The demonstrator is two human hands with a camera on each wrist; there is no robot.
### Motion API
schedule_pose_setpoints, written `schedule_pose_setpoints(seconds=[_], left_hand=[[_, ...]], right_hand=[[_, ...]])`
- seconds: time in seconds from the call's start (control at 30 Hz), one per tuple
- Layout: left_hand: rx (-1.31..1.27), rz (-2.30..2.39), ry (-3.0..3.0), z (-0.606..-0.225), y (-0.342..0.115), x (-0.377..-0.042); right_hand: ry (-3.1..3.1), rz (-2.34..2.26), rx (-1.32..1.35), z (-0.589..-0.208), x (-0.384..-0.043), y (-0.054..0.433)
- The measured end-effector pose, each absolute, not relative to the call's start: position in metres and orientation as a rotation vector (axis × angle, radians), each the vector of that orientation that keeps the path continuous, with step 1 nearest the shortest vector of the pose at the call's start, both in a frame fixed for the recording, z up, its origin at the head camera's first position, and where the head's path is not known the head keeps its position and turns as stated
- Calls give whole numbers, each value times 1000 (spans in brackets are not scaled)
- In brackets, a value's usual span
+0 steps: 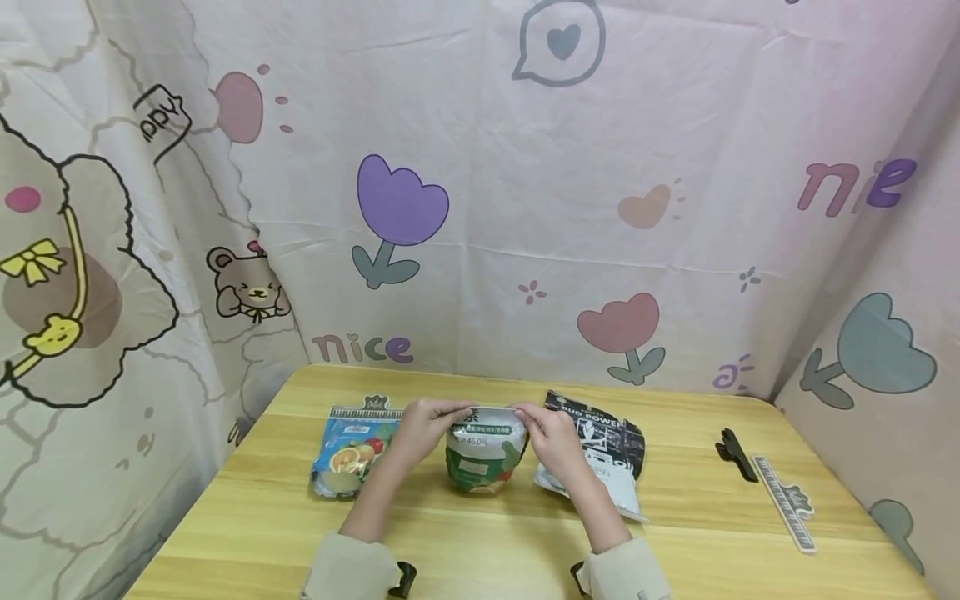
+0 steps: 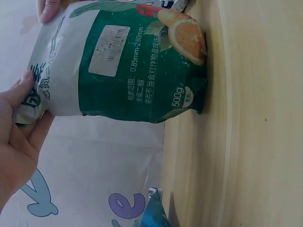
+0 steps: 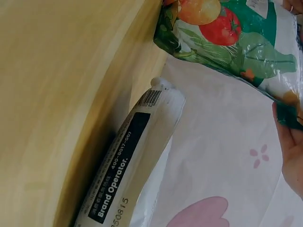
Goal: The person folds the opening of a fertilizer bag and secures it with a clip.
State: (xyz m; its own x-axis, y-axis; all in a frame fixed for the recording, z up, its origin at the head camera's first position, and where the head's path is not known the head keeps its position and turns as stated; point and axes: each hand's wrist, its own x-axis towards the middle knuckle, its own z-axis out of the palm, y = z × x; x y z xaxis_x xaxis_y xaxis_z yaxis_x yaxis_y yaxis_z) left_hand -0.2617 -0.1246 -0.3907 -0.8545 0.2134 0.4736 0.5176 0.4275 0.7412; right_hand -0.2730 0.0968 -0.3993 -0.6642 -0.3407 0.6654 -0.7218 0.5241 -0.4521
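A green and white 500 g fertilizer bag, printed with vegetables and an orange slice, stands upright on the table. My left hand pinches its upper left corner. At the upper right corner, my right hand pinches the bag's edge. The top edge is stretched between both hands. In the left wrist view, the thumb and fingers of the left hand hold the bag's top from both sides. The right wrist view shows part of the right hand beside the bag's top; its thumb is out of frame.
To the left lies a blue fruit-printed bag with a piano-key-patterned strip along its top. A black and white bag lies right of the hands. Farther right are a black clip and another piano-key strip. A printed cloth hangs behind.
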Motion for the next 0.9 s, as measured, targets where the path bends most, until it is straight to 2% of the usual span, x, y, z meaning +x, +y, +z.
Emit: schedule_pose_setpoints(seconds=[0.33,0.63,0.9], left_hand=[[-536,-1899,-2470,-393,-133,-265],[-507,-1892,-2457,-398,-131,-265],[-536,-1886,-2434,-379,-127,-251]], right_hand=[[-2415,1025,876,-389,-267,95],[-2420,1089,736,-393,-265,89],[-2366,1130,684,-395,-264,86]])
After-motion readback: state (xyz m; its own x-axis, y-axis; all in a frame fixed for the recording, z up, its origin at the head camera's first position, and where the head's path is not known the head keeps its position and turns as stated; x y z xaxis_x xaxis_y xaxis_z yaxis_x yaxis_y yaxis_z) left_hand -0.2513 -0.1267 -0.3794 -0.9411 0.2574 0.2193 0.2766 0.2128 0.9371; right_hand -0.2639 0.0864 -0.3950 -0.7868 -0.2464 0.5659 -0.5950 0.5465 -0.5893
